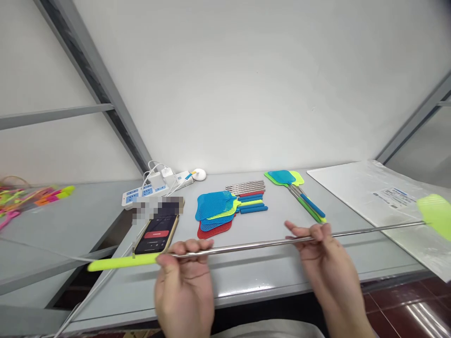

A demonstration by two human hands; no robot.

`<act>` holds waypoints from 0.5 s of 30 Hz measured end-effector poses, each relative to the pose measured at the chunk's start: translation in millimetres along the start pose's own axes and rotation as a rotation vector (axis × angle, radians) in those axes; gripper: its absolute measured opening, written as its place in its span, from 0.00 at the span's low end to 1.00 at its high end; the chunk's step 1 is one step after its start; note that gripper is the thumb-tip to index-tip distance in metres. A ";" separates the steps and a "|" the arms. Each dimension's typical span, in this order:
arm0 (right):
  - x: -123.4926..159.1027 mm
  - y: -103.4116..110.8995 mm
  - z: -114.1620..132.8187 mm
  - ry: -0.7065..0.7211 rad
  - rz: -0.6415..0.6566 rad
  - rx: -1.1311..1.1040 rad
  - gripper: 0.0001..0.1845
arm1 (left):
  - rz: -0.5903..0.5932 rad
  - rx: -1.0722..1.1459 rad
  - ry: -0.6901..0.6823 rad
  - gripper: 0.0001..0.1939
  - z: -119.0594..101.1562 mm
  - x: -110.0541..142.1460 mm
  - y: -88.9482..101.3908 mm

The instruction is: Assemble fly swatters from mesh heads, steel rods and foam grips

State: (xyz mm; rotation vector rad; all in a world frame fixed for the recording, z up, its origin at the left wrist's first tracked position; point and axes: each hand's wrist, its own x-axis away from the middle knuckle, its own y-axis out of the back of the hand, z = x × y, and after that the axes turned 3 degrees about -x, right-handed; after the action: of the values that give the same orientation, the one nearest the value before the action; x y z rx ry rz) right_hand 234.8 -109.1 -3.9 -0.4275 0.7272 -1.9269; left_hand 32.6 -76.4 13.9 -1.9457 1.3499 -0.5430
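Observation:
A long fly swatter [253,247] with a yellow-green handle, a steel rod and a yellow-green head lies across both my hands above the table's front edge. My left hand [185,286] grips it where the handle meets the rod, thumb on top. Farther along the rod, my right hand [326,263] pinches it between thumb and fingers, with one finger stretched out. The swatter's head is at the far right, over a white package. Beyond my hands lie swatter heads [215,205] in blue, yellow-green and red, beside short coloured handles and several steel rods [245,188].
Assembled swatters [282,177] lie at the back right, beside a flat white wrapped package [366,197]. A phone [158,230] and a power strip [151,190] with cables are on the left. Colourful plastic pieces [38,199] lie on another surface at far left. Grey metal posts frame the table.

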 end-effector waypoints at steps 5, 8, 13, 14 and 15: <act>-10.7 30.9 28.7 0.065 -0.124 -0.047 0.14 | 0.050 -0.019 0.047 0.15 -5.8 -6.3 2.5; -12.8 34.8 36.2 0.104 -0.121 -0.117 0.11 | 0.059 -0.020 0.042 0.14 -2.5 -0.6 0.8; -19.6 28.7 46.6 0.138 -0.184 -0.406 0.10 | -0.005 0.012 0.092 0.13 17.2 17.8 -3.0; -21.2 28.6 49.0 0.147 -0.203 -0.482 0.11 | -0.011 0.012 0.136 0.15 21.9 20.9 -2.9; -22.3 28.8 51.0 0.149 -0.214 -0.541 0.12 | -0.015 0.013 0.166 0.16 25.8 22.8 -2.5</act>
State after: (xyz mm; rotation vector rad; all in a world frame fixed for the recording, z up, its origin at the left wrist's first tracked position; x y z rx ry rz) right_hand 293.9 -114.0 16.3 -0.7198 1.3569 -1.9575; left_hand 60.2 -89.2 -2.7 -1.9368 1.4307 -0.7328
